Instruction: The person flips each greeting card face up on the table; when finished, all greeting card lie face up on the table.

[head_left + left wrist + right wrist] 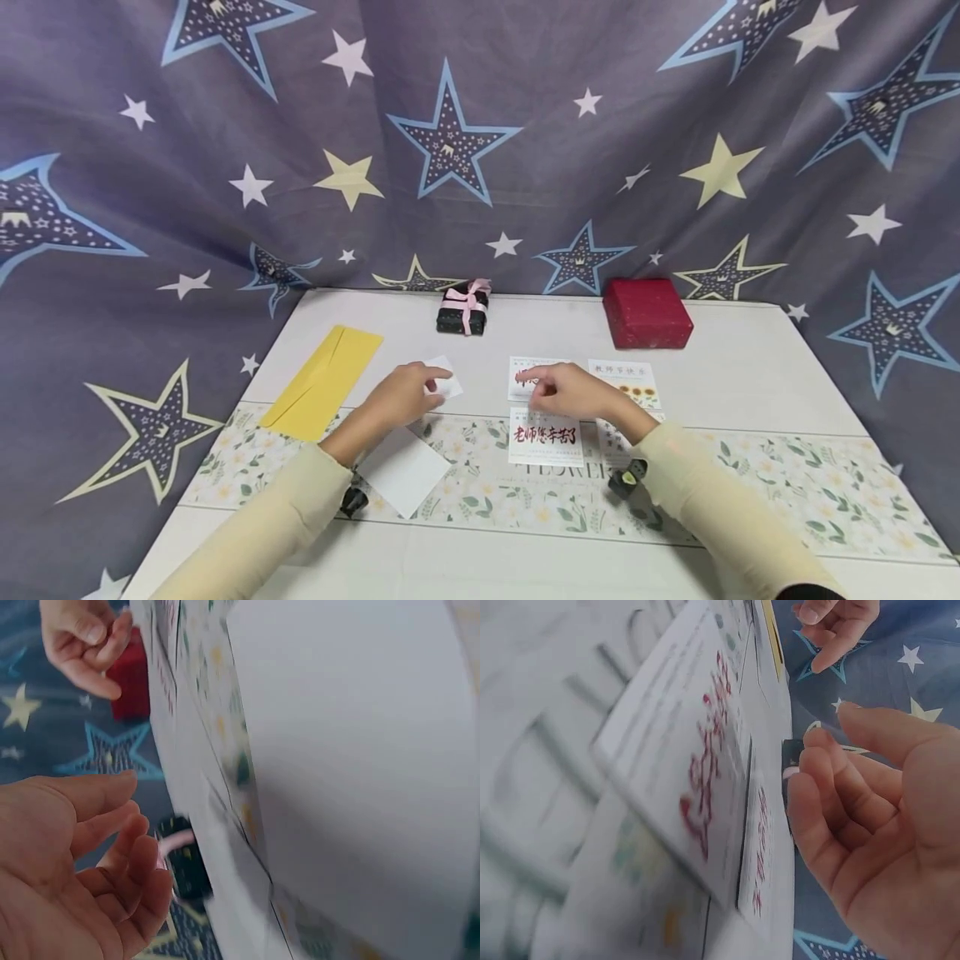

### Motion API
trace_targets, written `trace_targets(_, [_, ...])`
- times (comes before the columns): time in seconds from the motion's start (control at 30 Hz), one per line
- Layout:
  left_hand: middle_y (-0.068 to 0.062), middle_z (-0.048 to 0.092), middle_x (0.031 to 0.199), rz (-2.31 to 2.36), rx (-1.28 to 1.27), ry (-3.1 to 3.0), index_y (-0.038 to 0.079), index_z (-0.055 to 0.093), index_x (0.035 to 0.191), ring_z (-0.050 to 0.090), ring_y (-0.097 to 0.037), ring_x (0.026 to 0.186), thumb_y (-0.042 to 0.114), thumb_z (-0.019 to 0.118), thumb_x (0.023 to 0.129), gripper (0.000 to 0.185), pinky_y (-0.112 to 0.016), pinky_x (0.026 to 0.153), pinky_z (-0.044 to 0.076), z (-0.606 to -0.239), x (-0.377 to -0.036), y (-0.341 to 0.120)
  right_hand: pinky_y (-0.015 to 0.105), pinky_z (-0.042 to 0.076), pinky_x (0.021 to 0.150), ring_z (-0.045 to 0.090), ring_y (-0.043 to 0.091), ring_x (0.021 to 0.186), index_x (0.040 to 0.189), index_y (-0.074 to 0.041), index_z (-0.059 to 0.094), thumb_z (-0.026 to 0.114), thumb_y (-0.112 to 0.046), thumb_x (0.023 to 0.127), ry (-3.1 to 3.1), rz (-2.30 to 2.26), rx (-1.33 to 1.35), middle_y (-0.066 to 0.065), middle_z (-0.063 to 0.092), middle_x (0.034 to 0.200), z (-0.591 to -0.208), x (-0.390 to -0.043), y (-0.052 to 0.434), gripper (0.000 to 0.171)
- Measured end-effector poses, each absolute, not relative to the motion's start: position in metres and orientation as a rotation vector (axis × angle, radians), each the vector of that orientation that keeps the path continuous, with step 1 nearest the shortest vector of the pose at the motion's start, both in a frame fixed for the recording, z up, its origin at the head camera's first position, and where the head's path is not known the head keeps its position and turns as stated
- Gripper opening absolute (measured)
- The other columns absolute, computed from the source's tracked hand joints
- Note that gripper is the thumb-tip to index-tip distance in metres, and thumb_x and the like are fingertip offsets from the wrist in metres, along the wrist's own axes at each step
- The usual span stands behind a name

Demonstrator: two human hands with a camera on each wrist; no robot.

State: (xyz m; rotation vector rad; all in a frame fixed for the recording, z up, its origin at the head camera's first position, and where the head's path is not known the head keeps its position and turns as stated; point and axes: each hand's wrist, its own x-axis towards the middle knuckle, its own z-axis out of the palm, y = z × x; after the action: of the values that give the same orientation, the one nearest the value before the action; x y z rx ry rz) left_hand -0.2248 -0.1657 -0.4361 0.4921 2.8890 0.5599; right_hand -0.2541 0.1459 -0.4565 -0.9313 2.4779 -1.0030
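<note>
Left hand: fingers loosely bent, tips at the edge of a small white slip; the wrist view shows the palm open and holding nothing.
Right hand: fingers curled down, tips on a card printed in red; whether it pinches the card or only touches it, I cannot tell.
Red-script card: flat glossy rectangle with bold red brushed characters, just under the right hand.
Sunflower card: thin printed rectangle, just right of the right hand.
White sheet: plain matte paper, under the left forearm.
Envelope: long yellow paper, left of the left hand.
Black box: small, tied with pink satin ribbon, beyond the hands.
Red box: squat square with a soft matte surface, beyond the right hand.
Table: pale surface with a floral runner.
</note>
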Motion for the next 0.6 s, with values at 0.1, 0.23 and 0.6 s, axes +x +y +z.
trace_targets(0.1, [-0.01, 0.071, 0.108, 0.54, 0.394, 2.912, 0.015, 0.064, 0.139, 0.061, -0.018, 0.083, 0.02, 0.073, 0.093, 0.047, -0.033, 0.072, 0.052, -0.437, -0.225, -0.183, 0.026, 0.052, 0.08, 0.059, 0.004, 0.072, 0.14, -0.002, 0.059, 0.07, -0.015, 0.093, 2.457, -1.015, -0.918, -0.008, 0.073, 0.086, -0.459, -0.261, 0.132, 0.05])
trace_targets(0.23, [-0.012, 0.069, 0.112, 0.539, 0.27, 2.917, 0.014, 0.062, 0.141, 0.061, -0.019, 0.085, 0.021, 0.072, 0.093, 0.049, -0.034, 0.072, 0.051, -0.441, -0.223, -0.205, 0.026, 0.053, 0.083, 0.062, 0.005, 0.077, 0.141, -0.002, 0.058, 0.069, -0.016, 0.095, 2.429, -1.029, -0.92, -0.005, 0.075, 0.09, -0.462, -0.271, 0.112, 0.05])
trace_targets(0.6, [-0.007, 0.068, 0.101, 0.516, 0.157, 2.885, 0.009, 0.056, 0.147, 0.057, -0.019, 0.085, 0.025, 0.075, 0.091, 0.061, -0.035, 0.077, 0.049, -0.465, -0.219, -0.235, 0.025, 0.046, 0.062, 0.056, 0.01, 0.062, 0.144, -0.005, 0.057, 0.067, -0.015, 0.096, 2.354, -1.141, -0.781, 0.005, 0.072, 0.091, -0.471, -0.29, 0.063, 0.049])
